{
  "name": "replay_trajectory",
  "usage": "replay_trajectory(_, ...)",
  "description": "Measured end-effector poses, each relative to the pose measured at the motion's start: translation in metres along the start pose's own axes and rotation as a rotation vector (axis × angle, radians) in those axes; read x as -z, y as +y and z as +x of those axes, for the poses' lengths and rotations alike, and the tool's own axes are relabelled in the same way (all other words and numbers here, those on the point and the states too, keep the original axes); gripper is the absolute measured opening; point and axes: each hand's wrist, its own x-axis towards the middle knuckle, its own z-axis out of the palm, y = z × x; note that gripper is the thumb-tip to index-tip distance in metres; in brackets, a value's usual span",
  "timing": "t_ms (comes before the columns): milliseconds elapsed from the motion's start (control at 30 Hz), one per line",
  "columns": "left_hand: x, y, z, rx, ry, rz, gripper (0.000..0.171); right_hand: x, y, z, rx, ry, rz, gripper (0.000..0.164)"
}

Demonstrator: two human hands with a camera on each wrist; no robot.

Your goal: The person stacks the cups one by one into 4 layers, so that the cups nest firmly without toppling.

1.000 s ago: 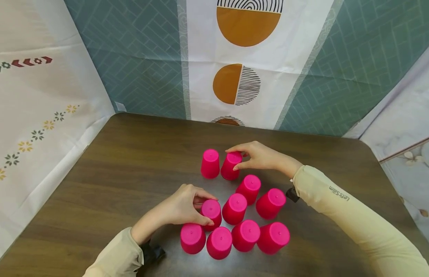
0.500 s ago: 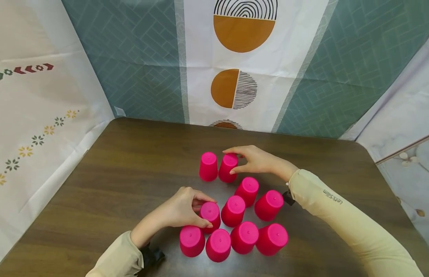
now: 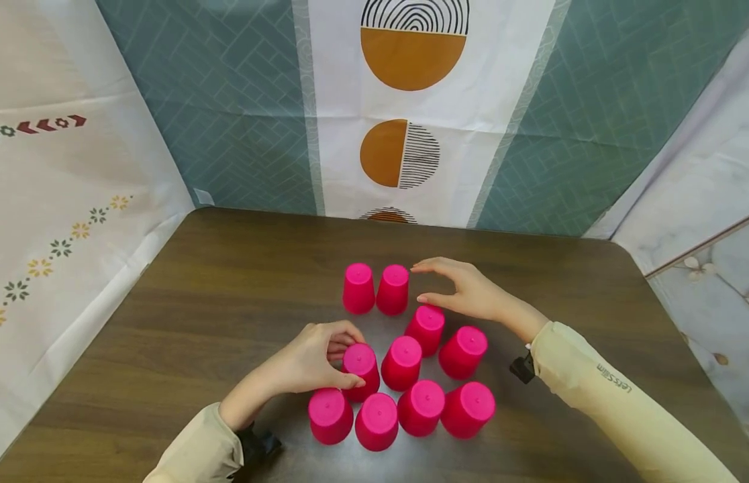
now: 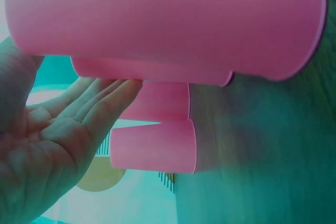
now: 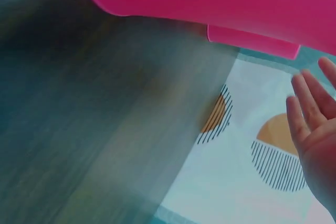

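Note:
My left hand (image 3: 308,361) holds an upside-down pink cup (image 3: 360,370) between thumb and fingers, at the left of a cluster of matching cups. In the left wrist view a large pink cup (image 4: 168,14) fills the top and hides part of that hand (image 4: 58,140). My right hand (image 3: 468,290) is apart from the cups, thumb and fingers spread, just right of the back-row pink cup (image 3: 392,290). A second back-row cup (image 3: 358,288) stands to its left. In the right wrist view the fingers of the right hand (image 5: 320,124) show at the right edge, holding nothing.
Several more upside-down pink cups stand close together, among them a middle cup (image 3: 401,363), a right cup (image 3: 463,353) and a front cup (image 3: 377,422). They are on a brown wooden table (image 3: 229,282). A patterned curtain (image 3: 247,134) hangs behind its back edge.
My right hand has let go of the right back-row cup and drawn away to the right, leaving it standing beside the other. The left hand keeps its hold. The head view has shifted slightly.

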Motion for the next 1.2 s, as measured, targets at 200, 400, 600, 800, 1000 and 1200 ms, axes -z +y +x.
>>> replay_trajectory(200, 0.009, 0.013, -0.005, -0.068, 0.129, 0.137, 0.044, 0.005, -0.002, -0.021, -0.050, -0.039, 0.070, 0.053)
replay_trajectory(400, 0.017, 0.028, -0.002, -0.127, 0.194, 0.148, 0.044, 0.004, -0.005, -0.034, -0.094, -0.114, 0.080, 0.057)
replay_trajectory(600, 0.023, 0.043, 0.010, -0.232, 0.272, 0.155, 0.044, 0.001, -0.009, -0.042, -0.125, -0.182, 0.107, 0.059)
replay_trajectory(800, 0.031, 0.056, 0.031, -0.292, 0.326, 0.153, 0.046, -0.006, -0.013, -0.036, -0.124, -0.199, 0.114, 0.062)
replay_trajectory(1000, 0.034, 0.068, 0.053, -0.369, 0.313, 0.090, 0.046, -0.009, -0.013, -0.036, -0.146, -0.224, 0.162, 0.061)
replay_trajectory(1200, 0.036, 0.073, 0.072, -0.365, 0.309, -0.045, 0.045, -0.008, -0.014, -0.037, -0.124, -0.203, 0.151, 0.059)
